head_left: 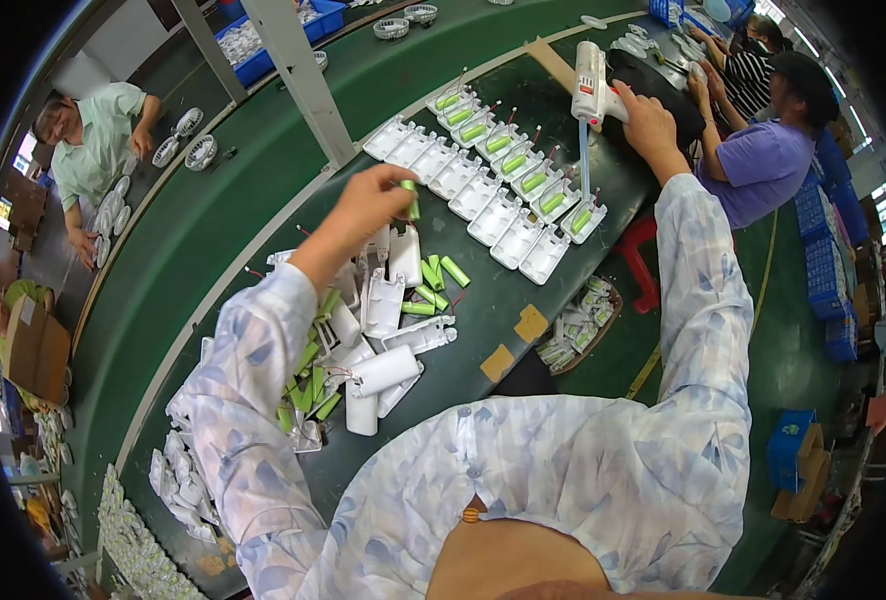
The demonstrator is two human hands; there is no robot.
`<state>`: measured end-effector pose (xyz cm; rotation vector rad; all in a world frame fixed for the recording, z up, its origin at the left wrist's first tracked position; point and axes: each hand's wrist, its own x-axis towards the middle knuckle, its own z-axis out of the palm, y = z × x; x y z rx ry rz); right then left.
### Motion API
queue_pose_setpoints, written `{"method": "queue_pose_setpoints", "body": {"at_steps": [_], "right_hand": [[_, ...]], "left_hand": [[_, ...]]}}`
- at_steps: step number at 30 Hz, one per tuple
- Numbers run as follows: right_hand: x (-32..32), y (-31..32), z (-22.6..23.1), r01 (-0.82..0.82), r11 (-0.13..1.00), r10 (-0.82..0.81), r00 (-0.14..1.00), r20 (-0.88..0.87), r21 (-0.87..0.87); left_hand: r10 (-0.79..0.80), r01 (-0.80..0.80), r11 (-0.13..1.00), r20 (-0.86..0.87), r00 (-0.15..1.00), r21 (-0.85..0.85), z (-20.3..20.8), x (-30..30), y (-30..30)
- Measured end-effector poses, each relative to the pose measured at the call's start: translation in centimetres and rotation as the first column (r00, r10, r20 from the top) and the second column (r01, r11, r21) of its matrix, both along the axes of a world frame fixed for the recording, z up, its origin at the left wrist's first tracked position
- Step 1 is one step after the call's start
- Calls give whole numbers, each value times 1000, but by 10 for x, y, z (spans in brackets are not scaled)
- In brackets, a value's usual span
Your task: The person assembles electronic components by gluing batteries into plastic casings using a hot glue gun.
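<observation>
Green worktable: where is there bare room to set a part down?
A bare patch of green worktable lies between the loose green battery cells and the rows of white plastic shells, above the tan patches. Crowded: below the left hand, where heaped white casings mix with cells.

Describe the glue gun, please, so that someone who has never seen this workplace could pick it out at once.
Find the dark green worktable, then the rows of open white casings. In the picture, above their right end, the person's right hand grips the white glue gun. Unlike the casings, it has a pale blue stick jutting down.
</observation>
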<state>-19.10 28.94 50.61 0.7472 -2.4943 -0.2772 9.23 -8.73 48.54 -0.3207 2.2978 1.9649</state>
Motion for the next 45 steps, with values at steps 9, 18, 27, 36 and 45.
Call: {"method": "queue_pose_setpoints", "body": {"at_steps": [9,18,27,36,45], "right_hand": [[8,-30,12,32,916,64,972,224,-400],[119,-118,62,629,490,743,59,666,-603],[111,-173,42,498,710,658,-217,721,-499],[107,-202,16,413,738,640,-178,748,-533],[105,-206,2,406,761,611,-187,769,-506]], "left_hand": [[149,-163,985,191,970,57,16,28,-42],[147,-144,950,-11,989,-276,-32,2,-87],[-172,-14,420,-94,981,-908,-37,-7,-79],[-430,1,265,-117,895,-964,-39,-20,-71],[-370,-9,299,-125,921,-954,-42,-25,-70]]}}
